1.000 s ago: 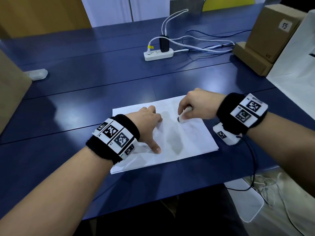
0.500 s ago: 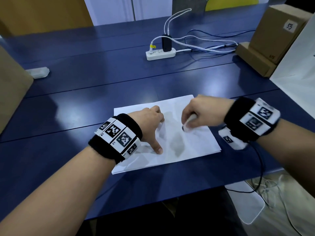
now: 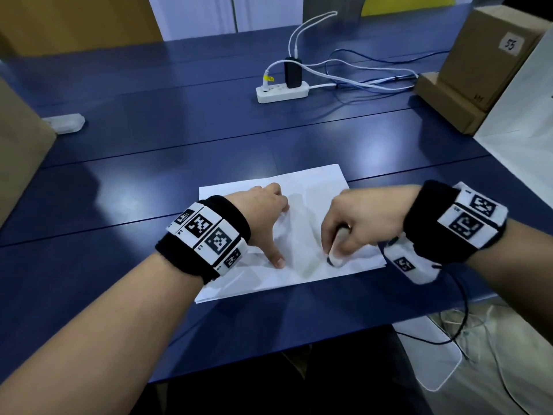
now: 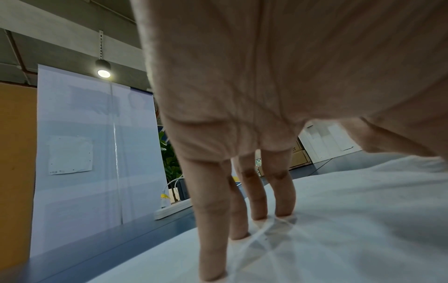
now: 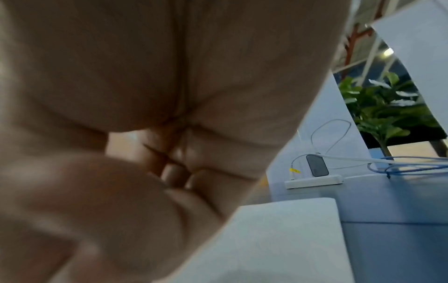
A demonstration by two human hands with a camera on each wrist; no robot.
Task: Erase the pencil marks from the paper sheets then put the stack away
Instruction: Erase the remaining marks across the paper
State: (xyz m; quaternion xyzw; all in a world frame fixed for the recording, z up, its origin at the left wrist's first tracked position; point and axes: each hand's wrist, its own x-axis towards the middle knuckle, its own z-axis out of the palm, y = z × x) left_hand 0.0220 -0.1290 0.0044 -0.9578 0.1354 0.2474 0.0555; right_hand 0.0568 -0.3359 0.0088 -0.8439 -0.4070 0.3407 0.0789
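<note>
A stack of white paper sheets [image 3: 311, 190] lies on the blue table [image 3: 149, 175] in front of me. My left hand [image 3: 266, 217] presses down on the stack's left half with straight, spread fingers [image 4: 211, 220], thumb out toward me. My right hand [image 3: 353, 226] grips a white eraser [image 3: 336, 256] whose dark tip touches the paper near the stack's near right edge. In the right wrist view the curled fingers [image 5: 169, 172] hide the eraser, and the paper [image 5: 278, 239] shows below. Any pencil marks are too faint to make out.
A white power strip [image 3: 281, 92] with a black plug and cables lies at the back centre. Cardboard boxes [image 3: 478, 70] and a white sheet [image 3: 523, 139] stand at the right. Another brown box [image 3: 18, 151] stands at the left, with a small clear case [image 3: 64, 122] beside it.
My right hand has slid the eraser toward me and slightly right across the paper. The left hand has kept pressing in the same spot.
</note>
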